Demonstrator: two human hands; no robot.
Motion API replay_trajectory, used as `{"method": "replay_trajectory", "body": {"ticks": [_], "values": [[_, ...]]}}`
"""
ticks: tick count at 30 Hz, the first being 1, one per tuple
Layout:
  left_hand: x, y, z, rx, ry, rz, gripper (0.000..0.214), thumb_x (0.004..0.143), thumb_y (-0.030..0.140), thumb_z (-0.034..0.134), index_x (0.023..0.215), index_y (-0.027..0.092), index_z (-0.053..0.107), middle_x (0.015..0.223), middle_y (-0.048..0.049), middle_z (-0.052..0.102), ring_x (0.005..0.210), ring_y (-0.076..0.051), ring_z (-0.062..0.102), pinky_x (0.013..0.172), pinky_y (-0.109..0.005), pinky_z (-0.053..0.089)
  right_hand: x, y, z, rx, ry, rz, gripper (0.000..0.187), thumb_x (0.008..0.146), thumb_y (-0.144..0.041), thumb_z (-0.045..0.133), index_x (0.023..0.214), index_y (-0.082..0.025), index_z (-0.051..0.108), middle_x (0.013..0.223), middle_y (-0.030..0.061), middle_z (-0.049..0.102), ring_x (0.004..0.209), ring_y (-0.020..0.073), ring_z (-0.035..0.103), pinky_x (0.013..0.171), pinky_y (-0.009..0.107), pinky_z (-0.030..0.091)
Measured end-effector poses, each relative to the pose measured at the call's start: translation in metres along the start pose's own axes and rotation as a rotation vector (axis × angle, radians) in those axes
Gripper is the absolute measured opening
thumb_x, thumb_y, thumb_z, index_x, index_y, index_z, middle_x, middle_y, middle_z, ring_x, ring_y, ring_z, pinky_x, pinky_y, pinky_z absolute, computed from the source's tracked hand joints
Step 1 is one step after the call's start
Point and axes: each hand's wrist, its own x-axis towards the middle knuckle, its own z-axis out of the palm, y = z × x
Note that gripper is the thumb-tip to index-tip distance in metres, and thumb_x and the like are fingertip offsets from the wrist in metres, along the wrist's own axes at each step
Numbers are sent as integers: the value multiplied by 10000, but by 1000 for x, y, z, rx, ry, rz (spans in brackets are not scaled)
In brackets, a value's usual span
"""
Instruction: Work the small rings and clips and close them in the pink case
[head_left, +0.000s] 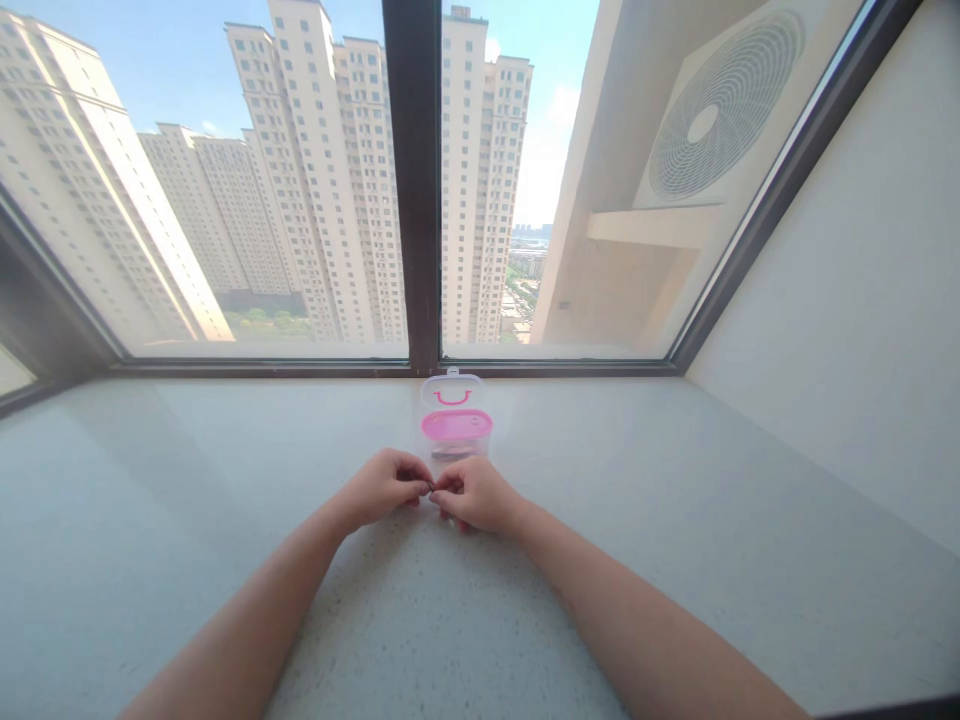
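Observation:
My left hand [390, 487] and my right hand [474, 494] meet fingertip to fingertip just above the pale speckled sill. Both are closed in a pinch. Between the tips shows a tiny dark thing [431, 487], too small to name. Right behind the hands stands a small clear plastic box [480, 446] with a pink inner tray [454, 426]. Its clear lid [452, 392], marked with a pink curved handle, is tipped up and back toward the window. Something dark and flat shows low in the box, partly hidden by my hands.
The wide speckled sill [187, 560] stretches to both sides. Beyond the box runs a dark window frame [424, 200] with glass panes. A white wall [847, 330] bounds the right side. Outside are tall buildings and an air-conditioner unit [720, 115].

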Motion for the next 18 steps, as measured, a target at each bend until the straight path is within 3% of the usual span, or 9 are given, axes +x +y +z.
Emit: {"method": "replay_trajectory", "body": {"ticks": [7, 18], "values": [[2, -4, 1, -2, 5, 16, 196, 693, 299, 614, 741, 123, 687, 611, -22, 626, 579, -138, 542, 545, -236, 402, -1, -2, -1, 19, -12, -16, 249, 810, -298, 500, 673, -144, 639, 597, 34, 643, 347, 91, 504, 320, 180, 341], [1, -9, -4, -13, -92, -37, 245, 700, 361, 619, 744, 126, 672, 578, -3, 588, 540, -121, 503, 521, -231, 372, 1, 0, 0, 101, 12, -1, 134, 713, -205, 537, 617, -145, 608, 541, 11, 602, 372, 103, 518, 342, 188, 370]]}}
